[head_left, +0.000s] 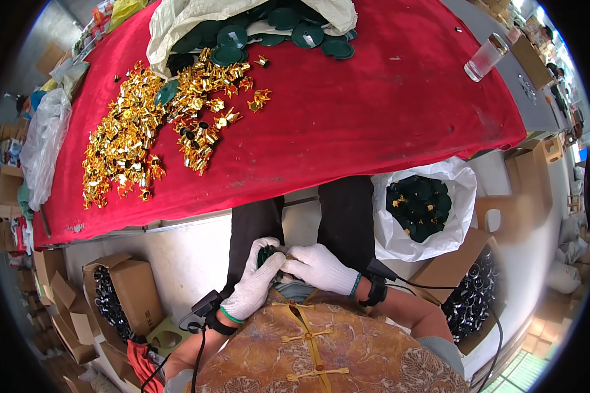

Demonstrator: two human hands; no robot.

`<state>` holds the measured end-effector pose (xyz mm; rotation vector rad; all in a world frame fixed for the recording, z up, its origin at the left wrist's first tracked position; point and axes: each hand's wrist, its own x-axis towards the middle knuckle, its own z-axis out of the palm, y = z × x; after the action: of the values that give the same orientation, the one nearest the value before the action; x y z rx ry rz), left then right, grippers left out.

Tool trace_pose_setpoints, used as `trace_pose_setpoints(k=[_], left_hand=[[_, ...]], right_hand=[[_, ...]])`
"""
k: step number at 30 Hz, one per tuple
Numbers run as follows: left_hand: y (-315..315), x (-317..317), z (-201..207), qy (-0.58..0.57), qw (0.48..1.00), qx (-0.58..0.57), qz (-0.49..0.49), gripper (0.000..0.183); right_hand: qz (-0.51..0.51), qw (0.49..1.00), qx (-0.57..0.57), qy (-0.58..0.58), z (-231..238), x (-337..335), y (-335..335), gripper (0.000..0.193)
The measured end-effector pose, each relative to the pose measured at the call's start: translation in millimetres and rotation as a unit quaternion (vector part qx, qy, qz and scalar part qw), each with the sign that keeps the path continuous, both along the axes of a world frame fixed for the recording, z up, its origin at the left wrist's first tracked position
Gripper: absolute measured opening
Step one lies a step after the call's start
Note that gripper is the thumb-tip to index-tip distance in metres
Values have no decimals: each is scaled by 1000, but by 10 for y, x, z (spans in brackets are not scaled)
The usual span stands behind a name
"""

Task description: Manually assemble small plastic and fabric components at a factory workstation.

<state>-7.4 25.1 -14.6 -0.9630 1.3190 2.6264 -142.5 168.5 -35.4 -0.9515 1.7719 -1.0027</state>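
My left hand (250, 287), in a white knit glove, is closed around a dark green round plastic piece (265, 255) above my lap. My right hand (322, 267), gloved the same way, meets it from the right with its fingertips pinched together. Whatever those fingertips hold is hidden by the gloves. On the red-covered table (347, 131) ahead lies a wide pile of shiny gold pronged pieces (128, 124). Behind it, dark green discs (233, 36) spill out of a white woven sack (167, 33).
Right of my knees stands a white sack (462, 190) of green pieces (416, 203) with some gold bits. Cardboard boxes of black parts stand at left (134, 295) and right (472, 295). A drinking glass (486, 59) is near the table's far right edge. Cables run from both wrists.
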Motion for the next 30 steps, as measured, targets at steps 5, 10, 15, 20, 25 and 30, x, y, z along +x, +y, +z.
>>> trace_pose_setpoints(k=[5, 10, 15, 20, 25, 30], left_hand=[[-33, -52, 64, 38, 993, -114, -22, 26], [-45, -79, 41, 46, 990, -132, -19, 25], [-26, -75, 13, 54, 990, -128, -18, 25], [-37, -35, -30, 33, 994, -106, -8, 23], [-20, -26, 9, 19, 996, -85, -2, 26], [-19, -9, -1, 28, 993, -113, -28, 27]], right_hand=[[14, 1000, 19, 21, -15, -37, -19, 34], [-54, 988, -65, 131, -6, 42, -30, 43], [-33, 981, -85, 173, -23, 89, -60, 43], [-16, 990, -70, 121, -20, 56, -81, 44], [-10, 997, -37, 60, -14, 41, -88, 40], [-14, 1000, -3, -12, 65, -1, -59, 38]])
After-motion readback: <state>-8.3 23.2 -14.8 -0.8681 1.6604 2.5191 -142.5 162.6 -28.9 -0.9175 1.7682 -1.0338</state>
